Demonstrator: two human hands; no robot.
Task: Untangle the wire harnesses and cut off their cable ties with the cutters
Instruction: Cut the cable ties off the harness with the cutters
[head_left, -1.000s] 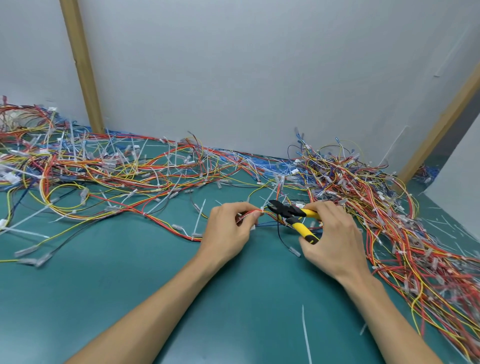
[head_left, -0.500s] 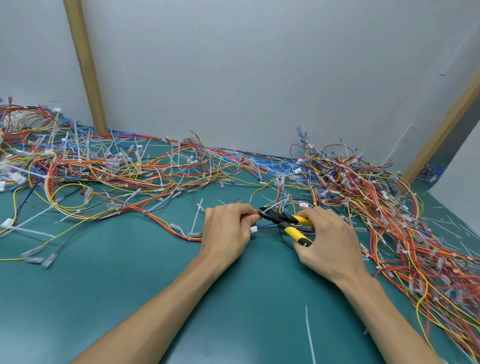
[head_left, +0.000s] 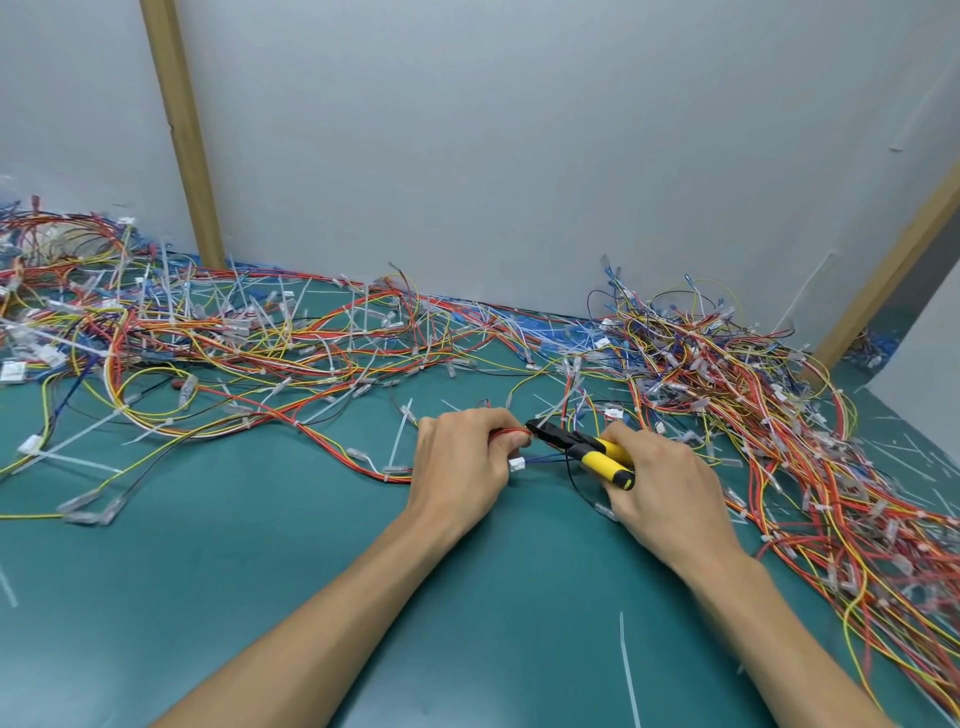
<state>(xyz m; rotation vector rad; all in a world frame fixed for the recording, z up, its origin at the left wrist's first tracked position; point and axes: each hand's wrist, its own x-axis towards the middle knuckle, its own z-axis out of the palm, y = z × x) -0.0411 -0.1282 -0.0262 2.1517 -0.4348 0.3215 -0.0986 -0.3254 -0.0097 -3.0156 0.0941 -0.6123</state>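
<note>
My left hand (head_left: 462, 462) pinches a red and orange wire harness (head_left: 353, 460) between thumb and fingers at the middle of the green table. My right hand (head_left: 660, 483) grips the yellow-handled cutters (head_left: 587, 451); their black jaws touch the wires right at my left fingertips. The cable tie at the jaws is hidden by my fingers. A white connector (head_left: 516, 464) with blue wires sticks out below my left thumb.
A spread tangle of harnesses (head_left: 208, 338) with white cable ties covers the left and back of the green table (head_left: 260, 571). A denser pile (head_left: 753, 395) runs down the right side. Cut ties (head_left: 628, 670) lie loose near the front. A grey wall stands behind.
The cutters have moved left until their jaws meet the wires at my left fingertips. Both hands otherwise keep their places.
</note>
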